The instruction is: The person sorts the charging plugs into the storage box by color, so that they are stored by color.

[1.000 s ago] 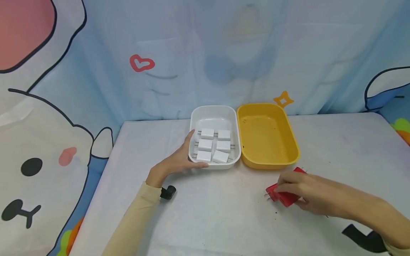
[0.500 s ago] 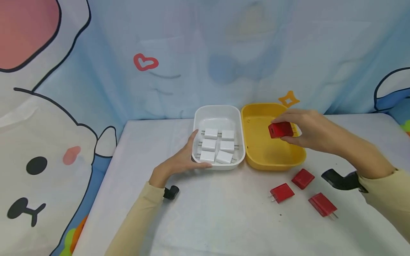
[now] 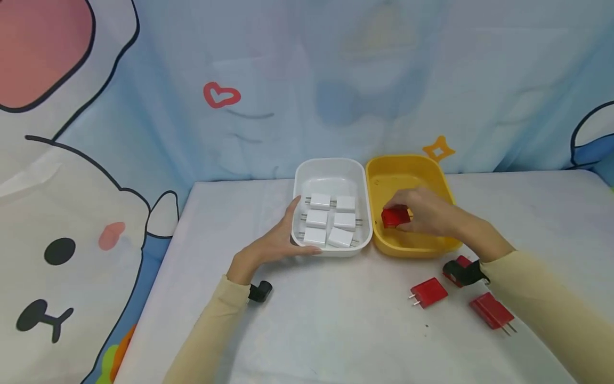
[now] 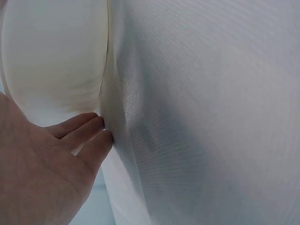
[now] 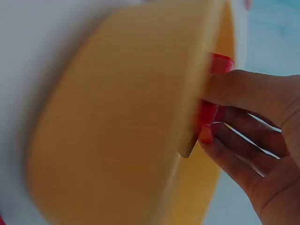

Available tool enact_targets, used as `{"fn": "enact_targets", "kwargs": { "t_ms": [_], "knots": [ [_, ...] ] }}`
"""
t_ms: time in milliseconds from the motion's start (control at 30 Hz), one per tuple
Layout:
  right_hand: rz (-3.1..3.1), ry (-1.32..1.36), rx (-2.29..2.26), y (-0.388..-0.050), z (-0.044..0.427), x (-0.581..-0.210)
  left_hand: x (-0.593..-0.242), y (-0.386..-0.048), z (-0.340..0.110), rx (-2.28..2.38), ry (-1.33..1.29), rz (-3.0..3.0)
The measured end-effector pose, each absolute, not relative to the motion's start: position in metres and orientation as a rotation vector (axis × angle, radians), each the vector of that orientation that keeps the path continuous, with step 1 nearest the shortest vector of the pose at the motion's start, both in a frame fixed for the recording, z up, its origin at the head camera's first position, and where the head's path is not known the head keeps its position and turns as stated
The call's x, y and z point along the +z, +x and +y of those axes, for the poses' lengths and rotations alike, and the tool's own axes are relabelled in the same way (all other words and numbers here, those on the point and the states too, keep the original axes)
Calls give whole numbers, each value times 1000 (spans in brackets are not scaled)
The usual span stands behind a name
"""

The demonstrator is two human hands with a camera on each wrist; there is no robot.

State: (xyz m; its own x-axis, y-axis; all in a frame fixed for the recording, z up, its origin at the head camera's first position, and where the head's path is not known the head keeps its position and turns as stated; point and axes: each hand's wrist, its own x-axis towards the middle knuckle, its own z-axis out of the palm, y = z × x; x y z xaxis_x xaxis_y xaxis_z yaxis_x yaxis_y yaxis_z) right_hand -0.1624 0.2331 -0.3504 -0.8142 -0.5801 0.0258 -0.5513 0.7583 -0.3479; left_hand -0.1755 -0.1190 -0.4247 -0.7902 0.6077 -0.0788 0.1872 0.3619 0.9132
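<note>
My left hand [image 3: 267, 245] rests spread against the near-left corner of a white tray [image 3: 331, 170]. Its thumb and fingers lie along the outer walls, and the left wrist view shows straight fingers [image 4: 89, 136] touching the tray's side. Inside the tray lie several white charger plugs [image 3: 316, 218]. Over a yellow tray [image 3: 384, 173], my right hand [image 3: 424, 212] pinches a red charger plug [image 3: 396, 217] between thumb and fingers. In the right wrist view the yellow wall [image 5: 108, 117] hides part of that plug [image 5: 221, 63]; a metal prong shows below it.
Three more red charger plugs [image 3: 429, 292] lie on the white-covered table [image 3: 312, 325], in front of the yellow tray. My right wrist strap partly covers one plug [image 3: 463, 261]. The trays stand side by side against a patterned curtain [image 3: 288, 96].
My right hand has lifted a red plug off the table and carried it up to, then down into, the yellow tray. My left hand stays at the white tray. The view has shifted slightly.
</note>
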Motion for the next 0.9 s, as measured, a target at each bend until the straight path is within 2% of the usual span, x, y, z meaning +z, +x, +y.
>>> {"fn": "enact_targets", "kwargs": {
  "t_ms": [233,400,733,900],
  "knots": [
    [2822,-713,-560,-157,229,-379,-422,-173,-118,1384,684,2249],
    [2833,-679,-591,-155,227,-387,-421,-173,-119,1364,671,2264],
    [2831,-614,-599,-152,226,-386,-420,-171,-118,1364,670,2260],
    [2875,-595,-655,-141,233,-368,-419,-173,-118,1372,669,2254]
  ]
}}
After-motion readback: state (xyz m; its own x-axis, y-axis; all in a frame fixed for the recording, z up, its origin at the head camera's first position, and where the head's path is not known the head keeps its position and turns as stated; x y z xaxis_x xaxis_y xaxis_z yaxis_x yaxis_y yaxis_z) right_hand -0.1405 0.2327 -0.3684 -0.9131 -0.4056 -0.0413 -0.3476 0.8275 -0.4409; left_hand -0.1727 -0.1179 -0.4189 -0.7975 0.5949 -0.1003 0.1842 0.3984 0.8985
